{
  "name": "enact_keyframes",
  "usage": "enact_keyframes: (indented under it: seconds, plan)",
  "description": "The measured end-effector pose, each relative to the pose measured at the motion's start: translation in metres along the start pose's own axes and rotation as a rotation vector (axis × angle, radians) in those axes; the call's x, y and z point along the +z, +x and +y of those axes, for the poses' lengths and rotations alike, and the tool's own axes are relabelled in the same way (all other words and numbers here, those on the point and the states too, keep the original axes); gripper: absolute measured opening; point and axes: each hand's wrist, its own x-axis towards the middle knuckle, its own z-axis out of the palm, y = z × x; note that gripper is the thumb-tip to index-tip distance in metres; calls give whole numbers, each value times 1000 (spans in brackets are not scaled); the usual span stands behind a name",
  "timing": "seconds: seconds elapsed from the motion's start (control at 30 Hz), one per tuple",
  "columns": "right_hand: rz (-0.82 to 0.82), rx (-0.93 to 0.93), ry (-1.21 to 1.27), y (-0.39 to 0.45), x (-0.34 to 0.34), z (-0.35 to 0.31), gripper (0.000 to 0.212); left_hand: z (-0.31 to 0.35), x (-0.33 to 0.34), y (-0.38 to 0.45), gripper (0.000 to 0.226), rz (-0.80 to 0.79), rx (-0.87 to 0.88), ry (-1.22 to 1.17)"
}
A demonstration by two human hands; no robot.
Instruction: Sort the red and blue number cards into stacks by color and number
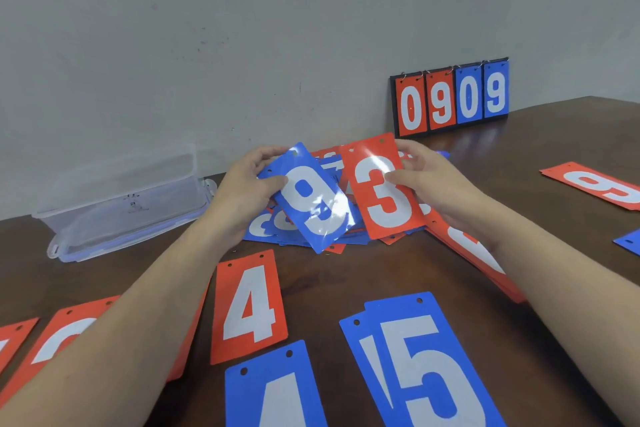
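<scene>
A clear plastic box (121, 198) sits at the back left of the dark wooden worktop (346, 270), near the wall; nothing shows inside it.

Over the middle of the worktop, the left hand (247, 191) grips a blue 9 card (311, 199), thumb on its face and fingers curled behind. The right hand (431, 180) pinches a red 3 card (382, 185) the same way, its thumb pressed on the white numeral. Both cards are lifted, tilted, and held just beside each other above a loose pile of mixed cards (343, 215), which they partly hide.

Nearer the person lie sorted cards: a red 4 card (249, 305), a blue 4 card (273, 388) just below it at the frame's edge, and two overlapping blue cards with a blue 5 card (429, 364) on top. The left forearm covers much of some red cards (65, 333) at the lower left. Another red card stack (478, 253) runs beneath the right forearm. A red 9 card (599, 184) lies well apart at the far right.

Against the wall stands a small flip scoreboard (450, 97) reading 0909.
</scene>
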Motion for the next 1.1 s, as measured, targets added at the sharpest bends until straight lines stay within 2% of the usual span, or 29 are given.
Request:
enact_keyframes:
  seconds: [0.1,0.37,0.57,0.77,1.0,1.1]
  plan:
    - [26,21,9,-3,-2,-4,28,0,4,-3,40,-19,-1,26]
    - [38,94,-110,-10,3,-16,19,9,7,-24,39,-41,-74,-62]
    - [-118,163,-12,-26,34,-29,13,21,-29,-46,41,48,-122,-44]
    - [-330,181,-115,-43,96,-46,55,26,-88,-77,44,118,-161,8]
    - [-487,171,-52,-48,188,-67,50,22,-157,-117,39,217,-186,18]
    - [-496,121,-133,-48,223,-72,50,16,-177,-132,34,245,-201,16]
